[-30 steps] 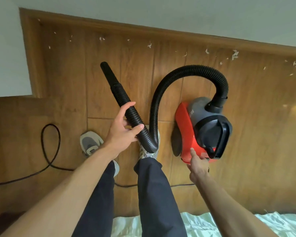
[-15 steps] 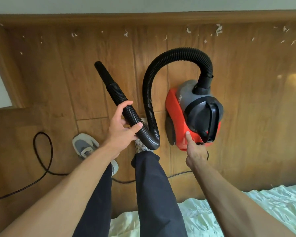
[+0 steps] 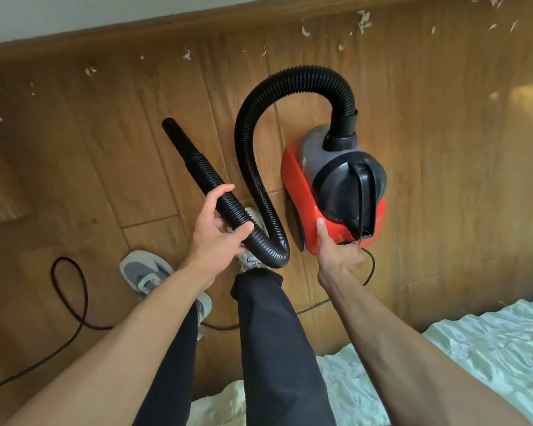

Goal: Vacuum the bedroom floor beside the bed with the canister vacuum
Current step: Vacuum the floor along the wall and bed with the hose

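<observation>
A red and grey canister vacuum (image 3: 300, 186) with a black handle stands on the wooden floor (image 3: 443, 149). Its black ribbed hose (image 3: 305, 76) arches up from the top, loops down and ends in a smooth nozzle (image 3: 179, 138) that points up-left above the floor. My left hand (image 3: 219, 238) grips the hose just behind the nozzle. My right hand (image 3: 336, 256) holds the near end of the canister, thumb up along the red side and fingers curled round the rear by the handle base. White scraps (image 3: 363, 21) lie scattered along the far skirting.
The black power cord (image 3: 71, 290) loops over the floor at left and runs behind my legs to the canister. My grey shoe (image 3: 145, 272) stands on the floor. The bed's pale sheet (image 3: 474, 348) fills the lower right. A wooden skirting (image 3: 105, 38) borders the wall.
My right hand went from one finger on the canister's rear to a grip with the thumb up its red side. The view tilted and came closer. My left hand keeps its hold.
</observation>
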### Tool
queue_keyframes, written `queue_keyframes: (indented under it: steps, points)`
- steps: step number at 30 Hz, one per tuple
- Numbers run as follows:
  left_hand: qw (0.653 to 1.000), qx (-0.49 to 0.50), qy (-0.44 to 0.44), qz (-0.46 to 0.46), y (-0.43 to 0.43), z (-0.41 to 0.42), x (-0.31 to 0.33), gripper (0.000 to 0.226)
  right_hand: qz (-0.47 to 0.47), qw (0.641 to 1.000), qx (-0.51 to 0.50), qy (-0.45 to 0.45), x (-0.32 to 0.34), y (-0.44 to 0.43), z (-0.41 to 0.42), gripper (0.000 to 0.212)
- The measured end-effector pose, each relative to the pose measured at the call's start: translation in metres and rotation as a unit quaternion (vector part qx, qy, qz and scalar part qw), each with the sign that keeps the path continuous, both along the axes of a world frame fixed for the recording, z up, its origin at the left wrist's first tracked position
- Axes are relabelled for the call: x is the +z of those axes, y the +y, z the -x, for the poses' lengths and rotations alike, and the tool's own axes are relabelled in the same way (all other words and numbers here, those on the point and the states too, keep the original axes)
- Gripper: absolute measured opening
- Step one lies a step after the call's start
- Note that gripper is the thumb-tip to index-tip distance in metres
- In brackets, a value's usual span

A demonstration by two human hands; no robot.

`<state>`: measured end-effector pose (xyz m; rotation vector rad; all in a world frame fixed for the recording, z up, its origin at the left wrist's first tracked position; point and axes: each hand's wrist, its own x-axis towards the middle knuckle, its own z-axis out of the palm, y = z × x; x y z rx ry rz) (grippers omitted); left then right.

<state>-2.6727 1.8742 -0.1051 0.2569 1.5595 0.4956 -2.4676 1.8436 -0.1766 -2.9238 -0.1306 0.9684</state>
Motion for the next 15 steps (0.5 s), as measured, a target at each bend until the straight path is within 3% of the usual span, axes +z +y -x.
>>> queue_keyframes:
  steps: [8,13,15]
  points:
    - [1.000,0.000,0.004,0.009,-0.001,-0.014,-0.007,0.067,-0.018,0.999,-0.014,0.044,-0.007,0.001,-0.012,0.097]
    - [1.000,-0.015,0.008,0.006,-0.004,-0.010,-0.003,0.068,0.000,0.998,0.007,0.070,0.000,-0.001,-0.002,0.109]
    - [1.000,-0.025,0.012,0.002,-0.005,-0.003,0.003,0.069,0.006,0.997,0.006,0.082,0.008,-0.002,0.002,0.104]
